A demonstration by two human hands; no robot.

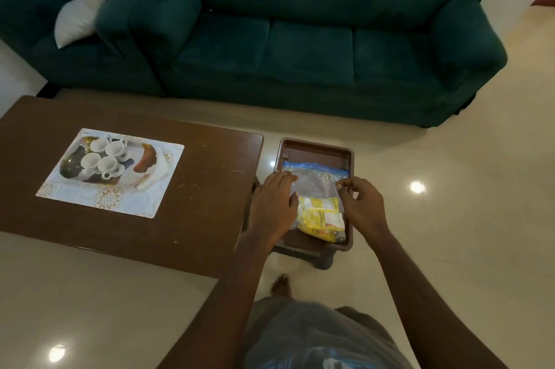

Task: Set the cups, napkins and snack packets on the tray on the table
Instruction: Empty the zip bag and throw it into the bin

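A clear zip bag [315,179] with a blue seal lies in a brown tray [315,148] on a low stool right of the table. Yellow snack packets [321,218] show through its lower half. My left hand [274,203] rests flat on the bag's left edge. My right hand [362,206] pinches the bag's right edge between thumb and fingers. Several white cups [103,156] stand together on a patterned tray [120,203] on the brown wooden table [195,203]. A white napkin [153,176] lies beside the cups.
A dark green sofa [300,38] with a white cushion [87,5] stands behind the table. The floor is glossy cream tile [450,218]. My bare foot [280,284] stands near the stool's leg. Another plastic bag [315,347] hangs at my waist.
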